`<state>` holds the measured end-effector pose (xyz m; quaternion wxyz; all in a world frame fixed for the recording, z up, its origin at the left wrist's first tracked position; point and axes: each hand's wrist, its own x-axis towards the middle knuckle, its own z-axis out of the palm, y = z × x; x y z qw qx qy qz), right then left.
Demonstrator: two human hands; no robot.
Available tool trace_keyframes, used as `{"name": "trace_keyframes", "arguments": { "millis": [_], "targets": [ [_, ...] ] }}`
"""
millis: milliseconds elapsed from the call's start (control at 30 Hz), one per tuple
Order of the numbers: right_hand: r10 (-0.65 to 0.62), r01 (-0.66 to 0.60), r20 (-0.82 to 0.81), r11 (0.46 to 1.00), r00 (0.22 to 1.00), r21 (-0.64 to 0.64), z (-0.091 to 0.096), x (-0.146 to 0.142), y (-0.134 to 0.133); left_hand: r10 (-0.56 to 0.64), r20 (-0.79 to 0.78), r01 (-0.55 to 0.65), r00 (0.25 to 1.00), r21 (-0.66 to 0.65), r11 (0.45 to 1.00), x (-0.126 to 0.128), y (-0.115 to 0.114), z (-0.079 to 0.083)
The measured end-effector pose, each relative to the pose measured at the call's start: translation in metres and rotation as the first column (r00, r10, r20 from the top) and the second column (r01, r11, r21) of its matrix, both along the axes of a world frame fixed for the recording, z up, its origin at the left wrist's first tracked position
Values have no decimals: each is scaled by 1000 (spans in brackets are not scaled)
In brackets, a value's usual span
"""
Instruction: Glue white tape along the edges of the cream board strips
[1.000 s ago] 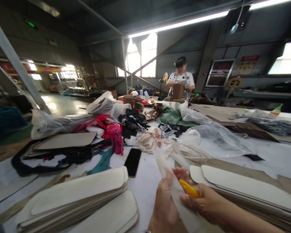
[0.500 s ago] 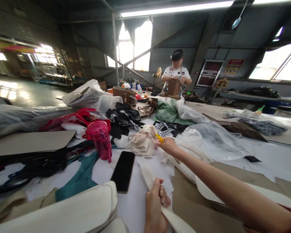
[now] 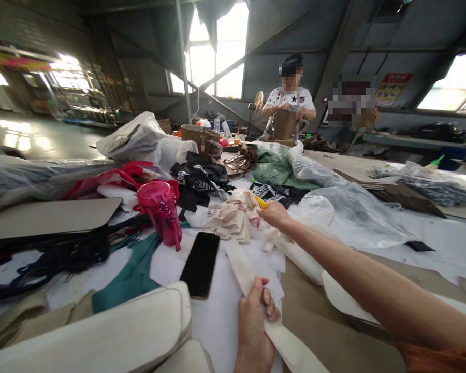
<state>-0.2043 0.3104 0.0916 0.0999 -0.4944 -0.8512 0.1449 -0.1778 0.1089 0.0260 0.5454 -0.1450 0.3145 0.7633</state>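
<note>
My left hand (image 3: 258, 326) is closed around a long cream fabric strip (image 3: 243, 267), whose far end lies on the white table covering. The strip's near part (image 3: 295, 349) runs out below the hand toward the bottom edge. With my arm stretched forward, my right hand (image 3: 276, 216) grips a slim yellow tool (image 3: 260, 202); only one end of it shows, so its kind is unclear. That hand is beside a heap of cream fabric pieces (image 3: 233, 217). A black phone (image 3: 200, 264) lies left of the strip.
A pink tumbler (image 3: 161, 212) stands left of the phone. Stacked cream panels (image 3: 93, 331) fill the near left, brown sheets (image 3: 334, 321) the near right. Clear plastic bags (image 3: 357, 212) lie beyond my right arm. Across the table a person (image 3: 289, 101) handles a brown bag (image 3: 284, 126).
The view has tilted down a little, so most things sit higher in the picture. Both hands keep their holds, with little movement of their own.
</note>
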Motion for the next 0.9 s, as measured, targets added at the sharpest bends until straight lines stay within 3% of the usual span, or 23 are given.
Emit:
{"name": "trace_keyframes", "arguments": {
  "millis": [200,400,500,667,733,900],
  "targets": [
    [-44,46,-13,992,999,122,35,20,-21,-19,4,18,1000,48,999,2,-2,3],
    [55,-57,16,975,998,213,68,47,-81,-54,55,46,997,134,990,4,-3,4],
    [179,-198,101,956,979,218,68,66,-120,-92,91,70,992,225,972,6,-3,6],
    [326,-359,245,928,913,104,49,100,-171,-173,152,106,973,371,923,8,-7,13],
    [365,-392,245,917,898,73,42,111,-182,-183,190,100,965,380,920,7,-8,14],
    [408,-420,216,908,887,10,36,128,-193,-76,235,5,969,289,957,0,-6,10]
  ]
}}
